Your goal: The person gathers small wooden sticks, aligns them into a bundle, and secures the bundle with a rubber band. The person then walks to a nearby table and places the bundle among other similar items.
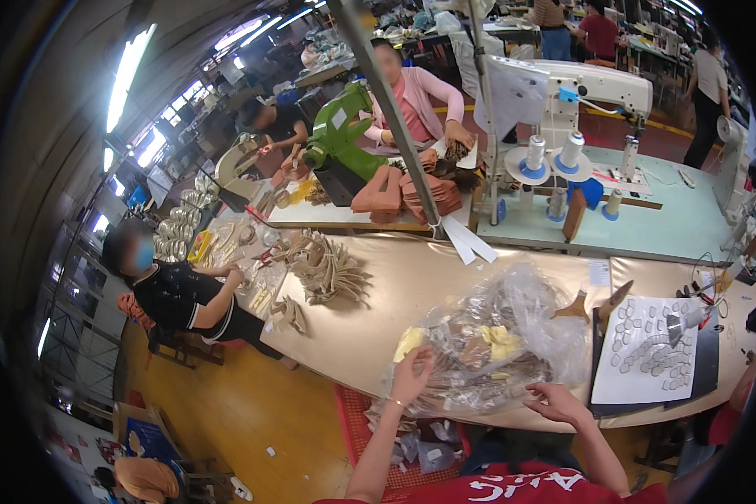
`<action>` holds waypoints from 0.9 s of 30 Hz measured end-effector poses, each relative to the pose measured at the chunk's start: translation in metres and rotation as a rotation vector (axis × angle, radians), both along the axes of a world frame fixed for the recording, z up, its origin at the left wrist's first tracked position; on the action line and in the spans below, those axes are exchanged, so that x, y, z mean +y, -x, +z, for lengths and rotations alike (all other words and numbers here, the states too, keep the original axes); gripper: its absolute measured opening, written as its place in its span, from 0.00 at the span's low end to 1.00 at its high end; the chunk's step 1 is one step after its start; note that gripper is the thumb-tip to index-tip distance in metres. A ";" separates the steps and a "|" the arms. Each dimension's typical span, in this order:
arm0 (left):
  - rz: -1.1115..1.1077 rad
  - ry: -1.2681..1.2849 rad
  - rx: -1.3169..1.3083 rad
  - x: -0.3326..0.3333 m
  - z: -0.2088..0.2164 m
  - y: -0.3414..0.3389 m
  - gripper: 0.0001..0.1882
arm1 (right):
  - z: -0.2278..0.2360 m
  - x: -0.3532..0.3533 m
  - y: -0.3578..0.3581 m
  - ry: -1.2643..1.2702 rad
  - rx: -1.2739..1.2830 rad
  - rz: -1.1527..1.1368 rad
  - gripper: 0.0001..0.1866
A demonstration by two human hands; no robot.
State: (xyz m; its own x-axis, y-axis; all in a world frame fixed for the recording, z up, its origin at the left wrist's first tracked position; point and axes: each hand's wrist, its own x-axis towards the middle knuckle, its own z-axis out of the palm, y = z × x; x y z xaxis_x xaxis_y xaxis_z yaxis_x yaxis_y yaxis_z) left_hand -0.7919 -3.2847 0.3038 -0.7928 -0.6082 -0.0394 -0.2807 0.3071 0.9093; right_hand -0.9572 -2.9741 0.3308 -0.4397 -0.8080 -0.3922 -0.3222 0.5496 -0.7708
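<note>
A large clear plastic bag (554,315) lies crumpled on the gold-coloured table in front of me. Inside it are brown and tan pieces, with pale yellow bits (499,343) among them; glare on the plastic blurs their shapes. My left hand (413,374) is at the bag's left edge, its fingers curled on the plastic next to a yellow piece. At the bag's near right edge is my right hand (556,405), its fingers stretched out and apart, touching or just beside the plastic.
Right of the bag lies a white sheet (647,349) with rows of small outlined shapes, on a dark board. Tan pieces (323,269) are piled at the table's left. Beyond stand a white sewing machine (592,92) and a green machine (340,134). Co-workers sit and stand around. A red crate (370,445) is below.
</note>
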 end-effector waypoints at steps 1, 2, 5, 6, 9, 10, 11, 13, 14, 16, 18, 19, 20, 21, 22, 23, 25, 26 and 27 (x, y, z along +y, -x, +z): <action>0.013 0.003 -0.023 -0.021 -0.011 0.005 0.17 | -0.001 -0.008 0.003 -0.104 0.017 -0.001 0.27; 0.017 -0.016 -0.026 -0.043 -0.022 0.012 0.17 | 0.001 -0.016 0.008 -0.082 -0.019 0.012 0.29; 0.011 -0.052 -0.037 -0.103 -0.058 0.052 0.19 | 0.013 -0.045 0.026 -0.048 -0.112 0.030 0.26; 0.038 -0.040 -0.058 -0.118 -0.069 0.066 0.20 | 0.019 -0.056 0.037 -0.041 -0.075 0.070 0.26; 0.130 0.076 -0.225 -0.163 -0.102 0.113 0.25 | 0.041 -0.105 0.073 -0.020 -0.048 0.019 0.26; 0.156 0.135 -0.278 -0.176 -0.113 0.131 0.28 | 0.049 -0.124 0.088 0.048 -0.030 0.032 0.25; 0.186 0.189 -0.340 -0.185 -0.124 0.146 0.30 | 0.057 -0.145 0.104 0.147 -0.097 0.030 0.24; 0.270 0.235 -0.468 -0.187 -0.147 0.166 0.35 | 0.069 -0.186 0.134 0.278 -0.215 0.016 0.23; 0.328 0.267 -0.512 -0.186 -0.158 0.175 0.38 | 0.073 -0.209 0.151 0.350 -0.266 0.014 0.23; 0.343 0.520 -0.616 -0.177 -0.173 0.183 0.41 | 0.076 -0.254 0.188 0.514 -0.509 -0.029 0.25; 0.363 0.634 -0.619 -0.170 -0.181 0.187 0.43 | 0.065 -0.305 0.225 0.758 -0.932 -0.180 0.29; 0.370 0.613 -0.593 -0.168 -0.182 0.186 0.43 | 0.056 -0.332 0.245 0.781 -0.934 -0.261 0.29; 0.400 0.625 -0.565 -0.166 -0.181 0.185 0.42 | 0.043 -0.360 0.265 0.785 -0.765 -0.352 0.33; 0.374 0.577 -0.572 -0.164 -0.179 0.183 0.42 | 0.029 -0.391 0.285 0.710 -0.568 -0.520 0.35; 0.372 0.572 -0.565 -0.164 -0.176 0.182 0.42 | 0.014 -0.420 0.306 0.679 -0.377 -0.632 0.38; 0.384 0.605 -0.529 -0.164 -0.172 0.182 0.42 | -0.001 -0.447 0.324 0.754 -0.231 -0.742 0.40; 0.372 0.559 -0.570 -0.164 -0.166 0.183 0.42 | -0.025 -0.496 0.359 0.875 0.033 -0.975 0.45; 0.371 0.566 -0.584 -0.165 -0.163 0.184 0.41 | -0.034 -0.513 0.377 0.991 0.178 -0.949 0.46; 0.374 0.557 -0.583 -0.165 -0.162 0.185 0.41 | -0.039 -0.523 0.394 1.047 0.297 -0.958 0.48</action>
